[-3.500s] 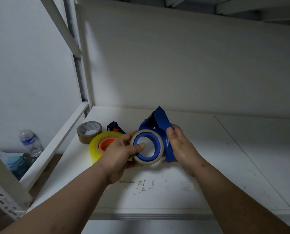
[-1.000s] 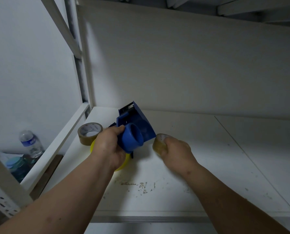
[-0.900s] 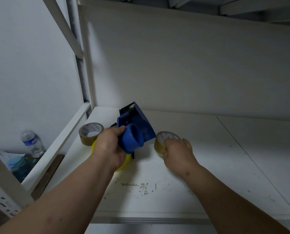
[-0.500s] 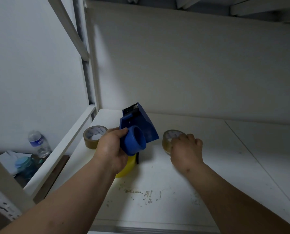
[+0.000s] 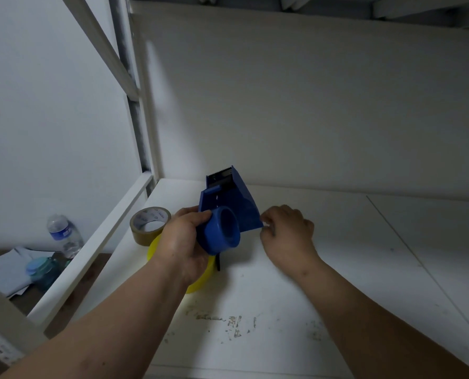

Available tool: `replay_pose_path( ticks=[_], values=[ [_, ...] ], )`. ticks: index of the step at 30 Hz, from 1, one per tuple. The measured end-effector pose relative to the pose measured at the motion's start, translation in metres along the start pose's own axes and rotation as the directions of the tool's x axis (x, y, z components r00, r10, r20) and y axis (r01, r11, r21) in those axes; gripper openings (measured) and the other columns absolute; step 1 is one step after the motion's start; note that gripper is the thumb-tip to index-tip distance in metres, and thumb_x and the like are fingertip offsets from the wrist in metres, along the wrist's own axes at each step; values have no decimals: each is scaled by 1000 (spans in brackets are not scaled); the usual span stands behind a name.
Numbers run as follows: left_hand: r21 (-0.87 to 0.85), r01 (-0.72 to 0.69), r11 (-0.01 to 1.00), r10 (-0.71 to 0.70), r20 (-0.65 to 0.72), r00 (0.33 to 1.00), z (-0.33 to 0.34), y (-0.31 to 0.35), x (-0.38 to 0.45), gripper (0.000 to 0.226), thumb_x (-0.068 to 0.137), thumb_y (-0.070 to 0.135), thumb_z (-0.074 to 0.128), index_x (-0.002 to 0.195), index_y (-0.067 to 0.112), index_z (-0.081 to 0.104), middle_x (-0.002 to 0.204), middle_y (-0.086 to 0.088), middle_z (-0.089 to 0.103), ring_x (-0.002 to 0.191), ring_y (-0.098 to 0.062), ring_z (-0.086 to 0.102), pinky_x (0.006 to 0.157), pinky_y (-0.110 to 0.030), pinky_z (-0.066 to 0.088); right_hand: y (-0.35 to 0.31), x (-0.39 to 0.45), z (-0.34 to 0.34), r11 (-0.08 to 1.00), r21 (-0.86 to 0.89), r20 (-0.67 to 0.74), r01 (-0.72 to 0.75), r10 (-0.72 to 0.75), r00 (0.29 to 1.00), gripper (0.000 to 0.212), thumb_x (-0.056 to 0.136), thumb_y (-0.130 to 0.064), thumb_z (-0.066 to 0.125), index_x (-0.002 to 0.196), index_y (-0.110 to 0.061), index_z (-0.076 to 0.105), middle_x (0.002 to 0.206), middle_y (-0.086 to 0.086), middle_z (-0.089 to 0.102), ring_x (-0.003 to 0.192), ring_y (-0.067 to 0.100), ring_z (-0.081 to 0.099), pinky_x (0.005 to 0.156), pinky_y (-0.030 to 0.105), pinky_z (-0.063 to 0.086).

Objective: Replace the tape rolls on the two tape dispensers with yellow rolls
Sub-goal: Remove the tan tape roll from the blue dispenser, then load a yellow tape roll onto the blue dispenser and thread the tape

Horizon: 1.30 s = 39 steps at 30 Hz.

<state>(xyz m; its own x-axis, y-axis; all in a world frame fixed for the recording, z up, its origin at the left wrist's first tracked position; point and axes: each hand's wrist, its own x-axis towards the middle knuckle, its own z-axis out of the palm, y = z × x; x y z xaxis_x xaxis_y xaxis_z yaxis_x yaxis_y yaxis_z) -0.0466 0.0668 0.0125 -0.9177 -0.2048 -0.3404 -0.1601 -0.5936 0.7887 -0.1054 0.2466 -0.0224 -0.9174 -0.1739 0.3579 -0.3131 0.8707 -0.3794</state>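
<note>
Two hands working above the shelf [image 5: 337,269]: left hand [image 5: 182,242] clamping the blue dispenser [image 5: 228,203], right hand [image 5: 288,228] curling beside it, contents impossible to tell.

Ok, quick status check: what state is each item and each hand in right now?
blue tape dispenser: held up, hub bare, no roll loaded
yellow tape roll: flat on shelf, partly hidden under left hand
brown tape roll: on shelf, untouched
left hand: gripping dispenser
right hand: curled beside dispenser; contents unclear
</note>
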Motion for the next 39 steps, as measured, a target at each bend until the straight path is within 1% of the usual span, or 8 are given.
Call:
replay_pose_path(
  ticks=[3,6,9,14,22,26,33,39],
  values=[
    [6,-17,1000,17,2,1000,7,-5,-4,16,92,3,54,101,13,63,86,-10,72,72,-26,66,62,-36,56,-18,-6,-14,989,124,-27,74,-72,997,31,83,-41,28,82,-27,56,85,-5,60,78,17,57,73,37,46],
    [11,-41,999,41,23,999,15,-10,-11,19,91,2,55,106,12,61,95,-12,72,77,-27,67,65,-37,56,-29,-19,-27,935,303,-103,183,-158,982,40,87,-45,24,67,-20,49,64,-6,53,66,7,51,56,16,38],
    [24,-63,998,61,70,996,24,-17,-20,27,91,2,54,117,9,58,108,-17,70,84,-30,69,63,-40,59,-30,-31,-38,912,356,-85,203,-185,979,29,89,-47,37,80,-28,57,78,-12,59,73,0,54,62,9,38],
    [17,-90,996,87,138,987,34,-35,-31,29,92,3,52,121,7,55,112,-19,69,86,-31,72,59,-38,60,-26,-46,-57,931,326,-48,165,-158,986,23,84,-47,46,94,-30,58,99,-11,61,92,10,58,91,45,43],
    [62,-22,998,3,292,956,74,-65,-38,15,95,2,49,103,12,56,99,-15,70,71,-23,75,61,-35,59,2,-77,-86,973,228,-57,26,-13,998,14,86,-38,58,94,-27,59,98,-10,57,91,9,53,96,33,30],
    [121,17,992,-62,375,925,97,-76,-39,22,94,1,48,114,9,54,106,-18,69,83,-28,70,74,-40,57,16,-90,-98,991,128,-122,-47,63,991,14,88,-35,56,97,-24,59,100,-7,58,92,11,53,93,31,28],
    [229,113,967,-210,460,863,130,-112,-47,34,99,9,48,131,-4,52,122,-26,66,82,-25,69,53,-27,55,51,-123,-114,988,25,-182,-156,157,971,5,88,-26,55,87,-21,55,91,-3,59,83,15,53,91,38,32],
    [248,165,955,-272,503,820,189,-157,-58,12,101,11,48,103,5,58,86,-12,73,60,-16,72,47,-23,54,111,-142,-144,982,-25,-205,-187,178,963,13,88,-23,54,81,-25,44,85,-8,50,77,11,45,86,35,28]
  ],
)
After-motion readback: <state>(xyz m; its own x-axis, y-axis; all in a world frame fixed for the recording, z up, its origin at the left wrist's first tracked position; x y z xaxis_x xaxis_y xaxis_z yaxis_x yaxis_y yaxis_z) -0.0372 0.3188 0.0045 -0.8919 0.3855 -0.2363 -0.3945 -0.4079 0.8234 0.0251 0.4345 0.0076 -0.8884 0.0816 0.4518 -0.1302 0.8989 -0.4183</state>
